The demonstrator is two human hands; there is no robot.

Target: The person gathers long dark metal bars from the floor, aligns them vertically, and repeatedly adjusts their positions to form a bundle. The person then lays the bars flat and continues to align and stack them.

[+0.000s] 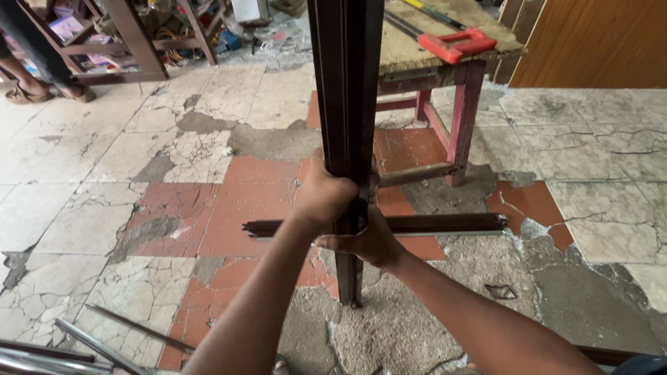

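Both hands, left hand and right hand, had fingers wrapped tight round the tall dark-brown metal channel bar, stood upright on the cracked tile floor; a matching bar lay flat behind, not yet joined.

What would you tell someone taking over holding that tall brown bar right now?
Left hand: wrapped around the upright dark brown metal bar, fingers closed on its left side.
Right hand: gripping the same bar just below, from the right.
The bar stands on end on the cracked tile floor, in front of the red workbench.
A second brown bar lies flat on the floor behind it.
Done: upright bar is steadied. Left: cannot tell.
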